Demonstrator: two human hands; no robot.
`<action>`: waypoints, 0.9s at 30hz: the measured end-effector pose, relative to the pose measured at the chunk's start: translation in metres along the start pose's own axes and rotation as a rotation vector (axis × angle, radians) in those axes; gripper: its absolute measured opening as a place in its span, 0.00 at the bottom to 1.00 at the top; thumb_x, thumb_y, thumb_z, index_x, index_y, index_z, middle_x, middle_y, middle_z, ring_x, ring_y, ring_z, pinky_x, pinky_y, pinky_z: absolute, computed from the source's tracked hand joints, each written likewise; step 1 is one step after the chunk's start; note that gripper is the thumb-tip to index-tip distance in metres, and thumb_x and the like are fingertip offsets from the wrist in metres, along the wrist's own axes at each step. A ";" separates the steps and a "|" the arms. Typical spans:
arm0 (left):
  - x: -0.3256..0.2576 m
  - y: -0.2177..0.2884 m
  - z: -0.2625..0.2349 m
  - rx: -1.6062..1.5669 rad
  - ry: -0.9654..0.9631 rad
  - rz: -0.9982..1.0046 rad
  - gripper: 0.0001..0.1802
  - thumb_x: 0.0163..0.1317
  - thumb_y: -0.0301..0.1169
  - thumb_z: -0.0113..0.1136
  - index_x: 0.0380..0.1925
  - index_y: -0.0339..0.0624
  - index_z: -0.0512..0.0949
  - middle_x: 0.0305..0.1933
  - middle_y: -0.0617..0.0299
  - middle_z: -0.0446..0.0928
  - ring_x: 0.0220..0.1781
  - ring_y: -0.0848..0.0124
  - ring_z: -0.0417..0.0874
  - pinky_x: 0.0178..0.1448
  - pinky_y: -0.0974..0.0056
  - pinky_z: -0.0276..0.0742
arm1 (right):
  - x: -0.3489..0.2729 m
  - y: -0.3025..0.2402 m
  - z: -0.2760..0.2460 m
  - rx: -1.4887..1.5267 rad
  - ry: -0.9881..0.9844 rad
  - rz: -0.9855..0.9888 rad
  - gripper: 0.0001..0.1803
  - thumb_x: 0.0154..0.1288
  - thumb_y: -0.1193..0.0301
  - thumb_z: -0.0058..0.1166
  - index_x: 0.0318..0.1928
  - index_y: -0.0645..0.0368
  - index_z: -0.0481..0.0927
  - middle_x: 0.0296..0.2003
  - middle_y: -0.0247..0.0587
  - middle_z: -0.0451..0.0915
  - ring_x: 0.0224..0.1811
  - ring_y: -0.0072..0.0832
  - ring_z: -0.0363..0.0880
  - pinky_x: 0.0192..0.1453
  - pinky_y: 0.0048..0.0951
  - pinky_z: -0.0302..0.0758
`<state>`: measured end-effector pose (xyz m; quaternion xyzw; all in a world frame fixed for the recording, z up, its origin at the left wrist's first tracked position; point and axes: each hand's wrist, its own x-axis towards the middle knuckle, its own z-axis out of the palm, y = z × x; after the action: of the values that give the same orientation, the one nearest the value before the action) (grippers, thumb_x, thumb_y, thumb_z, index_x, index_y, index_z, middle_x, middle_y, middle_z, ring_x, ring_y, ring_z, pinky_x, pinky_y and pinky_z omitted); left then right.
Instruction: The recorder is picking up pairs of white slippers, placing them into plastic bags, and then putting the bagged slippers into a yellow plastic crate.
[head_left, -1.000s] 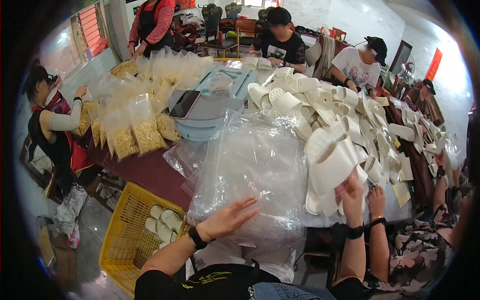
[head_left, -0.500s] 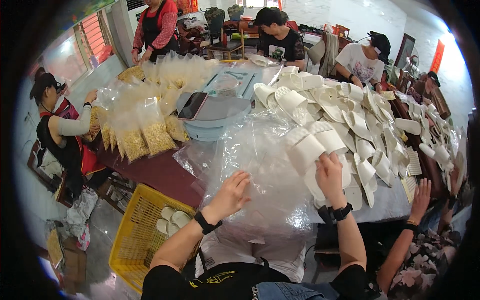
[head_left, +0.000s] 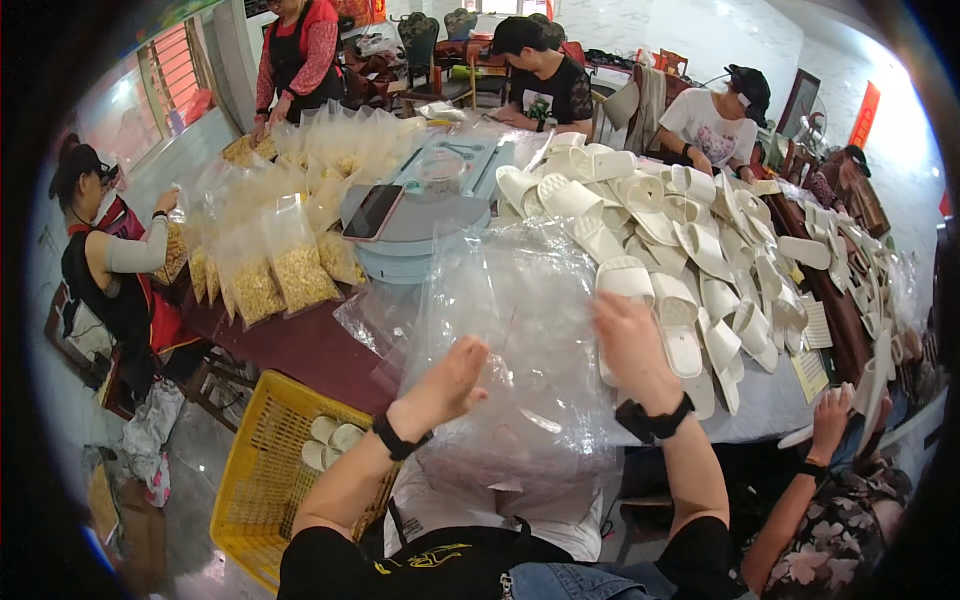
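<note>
A stack of clear plastic bags [head_left: 520,350] lies in front of me and hangs over the table edge toward my lap. My left hand [head_left: 447,382] hovers over the left side of the bags, fingers stretched out and holding nothing. Over their right side, my right hand [head_left: 632,350] has its fingers extended, somewhat smeared, with nothing visible in it. Just beyond that hand, a white slipper [head_left: 626,276] and a second white slipper [head_left: 681,318] lie at the near edge of a large slipper pile [head_left: 650,205]; my right hand partly covers the first.
A yellow crate [head_left: 238,500] with a few slippers stands below left. Filled clear bags [head_left: 300,260] crowd the table's left. A phone [head_left: 373,212] lies on a grey-blue tub [head_left: 410,260]. Several people work around the table; at right, a co-worker's hand [head_left: 832,420] holds a white slipper.
My right hand no longer grips the pair of slippers and has come down and left over the bags. My left hand has shifted slightly left. The co-worker at right now holds a slipper.
</note>
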<state>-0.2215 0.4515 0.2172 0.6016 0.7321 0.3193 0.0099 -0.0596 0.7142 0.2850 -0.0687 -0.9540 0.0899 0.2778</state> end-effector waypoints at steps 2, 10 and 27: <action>0.008 -0.006 -0.011 -0.007 -0.101 -0.012 0.34 0.51 0.20 0.70 0.58 0.32 0.65 0.60 0.41 0.67 0.61 0.40 0.71 0.66 0.48 0.71 | 0.014 -0.018 0.028 0.108 -0.037 -0.248 0.28 0.63 0.79 0.59 0.65 0.52 0.77 0.65 0.48 0.75 0.62 0.42 0.76 0.62 0.47 0.72; 0.035 -0.030 -0.032 0.318 -0.155 0.081 0.42 0.53 0.20 0.70 0.69 0.41 0.63 0.78 0.52 0.59 0.83 0.52 0.51 0.78 0.36 0.57 | 0.045 -0.029 0.074 0.169 -0.375 -0.216 0.35 0.63 0.77 0.61 0.72 0.46 0.70 0.66 0.45 0.70 0.63 0.37 0.73 0.63 0.40 0.63; 0.036 -0.051 -0.005 0.194 -0.387 -0.227 0.48 0.65 0.28 0.64 0.80 0.60 0.49 0.85 0.55 0.43 0.86 0.47 0.39 0.78 0.27 0.42 | 0.013 -0.042 0.040 0.368 -0.311 -0.420 0.11 0.53 0.84 0.56 0.32 0.53 0.83 0.30 0.31 0.78 0.44 0.32 0.76 0.58 0.37 0.63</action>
<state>-0.2782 0.4773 0.2098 0.5636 0.8067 0.1233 0.1282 -0.0958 0.6699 0.2676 0.1958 -0.9460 0.2109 0.1491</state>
